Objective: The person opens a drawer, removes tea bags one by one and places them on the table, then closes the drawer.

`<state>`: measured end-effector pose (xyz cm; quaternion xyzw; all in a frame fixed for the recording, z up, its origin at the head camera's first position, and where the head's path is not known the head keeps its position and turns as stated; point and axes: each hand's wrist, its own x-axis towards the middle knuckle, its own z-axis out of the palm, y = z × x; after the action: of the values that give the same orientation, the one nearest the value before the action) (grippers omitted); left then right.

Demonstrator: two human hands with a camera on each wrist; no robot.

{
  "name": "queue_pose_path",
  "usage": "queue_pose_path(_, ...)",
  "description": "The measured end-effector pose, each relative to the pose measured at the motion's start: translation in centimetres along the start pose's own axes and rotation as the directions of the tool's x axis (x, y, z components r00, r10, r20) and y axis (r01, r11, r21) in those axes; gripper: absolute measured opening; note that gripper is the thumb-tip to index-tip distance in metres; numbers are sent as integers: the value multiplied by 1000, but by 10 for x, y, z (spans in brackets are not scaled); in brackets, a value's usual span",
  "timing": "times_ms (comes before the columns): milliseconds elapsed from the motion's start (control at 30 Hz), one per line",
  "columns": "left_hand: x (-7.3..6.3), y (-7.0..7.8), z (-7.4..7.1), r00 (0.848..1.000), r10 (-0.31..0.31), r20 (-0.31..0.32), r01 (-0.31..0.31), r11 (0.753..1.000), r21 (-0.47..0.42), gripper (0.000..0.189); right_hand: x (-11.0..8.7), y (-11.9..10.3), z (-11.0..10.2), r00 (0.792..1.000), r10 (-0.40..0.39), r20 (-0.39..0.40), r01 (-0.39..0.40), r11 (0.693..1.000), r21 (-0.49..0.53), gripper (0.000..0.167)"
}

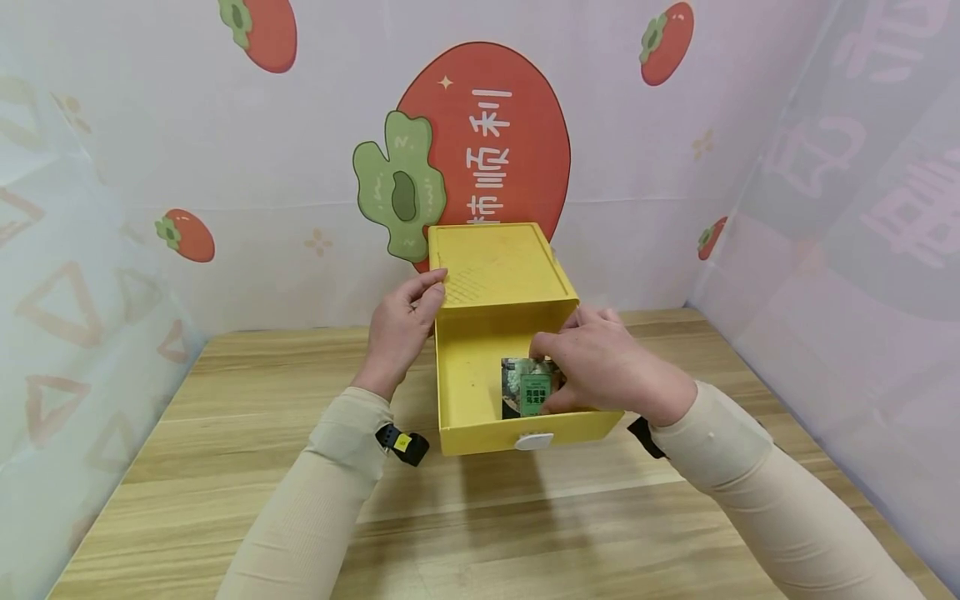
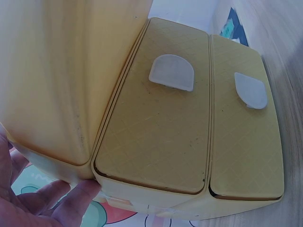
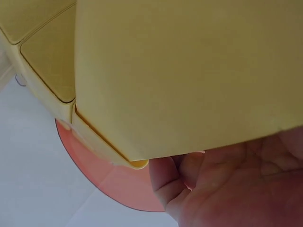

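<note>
My right hand (image 1: 611, 362) pinches a green tea packet (image 1: 535, 383) with dark edges and printed characters. The packet stands upright at the front of the pulled-out top drawer (image 1: 468, 367) of a yellow drawer cabinet (image 1: 498, 262). In the right wrist view, the drawer's outer wall (image 3: 189, 80) hides the packet, and part of the right hand (image 3: 241, 184) shows below that wall. My left hand (image 1: 401, 329) touches the cabinet's upper left edge. The left wrist view shows fingertips of the left hand (image 2: 52, 201) against the cabinet's side.
Below the pulled-out drawer are two pushed-in drawers, a middle drawer (image 2: 151, 127) and a bottom drawer (image 2: 248, 151), with whitish handles. The cabinet stands on a wooden table (image 1: 270, 450), before a backdrop (image 1: 315, 150) printed with persimmons. Side sheets rise left and right.
</note>
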<state>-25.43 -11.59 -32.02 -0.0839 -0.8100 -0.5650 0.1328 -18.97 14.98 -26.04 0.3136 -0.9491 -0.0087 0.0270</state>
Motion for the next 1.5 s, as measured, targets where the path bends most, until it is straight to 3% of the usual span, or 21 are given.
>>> queue_pose_path(200,0,0,0,1000,1,2,-1,1000,3,42,1,1,-2,1000,17,15,-19,995,101,42)
queue_pose_path(400,0,-1,0,1000,5,0,-5,1000,3,42,0,3,-5,1000,-15,5,14,983,181,27)
queue_pose_path(700,0,-1,0,1000,-6,-1,6,1000,-2,42,-2,7,-7,998,-59,-17,61,977,202,42)
queue_pose_path(967,0,-1,0,1000,-5,1,5,1000,-11,41,-2,10,-9,997,-74,-20,77,966,249,16)
queue_pose_path(1200,0,-1,1,1000,-5,-4,5,1000,-10,41,-2,14,-7,991,-116,-63,129,951,282,12)
queue_pose_path(1300,0,-1,1,1000,-4,-8,4,1000,-7,40,-3,14,-6,993,-92,-70,110,940,324,11)
queue_pose_path(1500,0,-1,1,1000,1,-13,-1,1000,4,41,-6,14,-4,998,-7,-59,34,887,461,9)
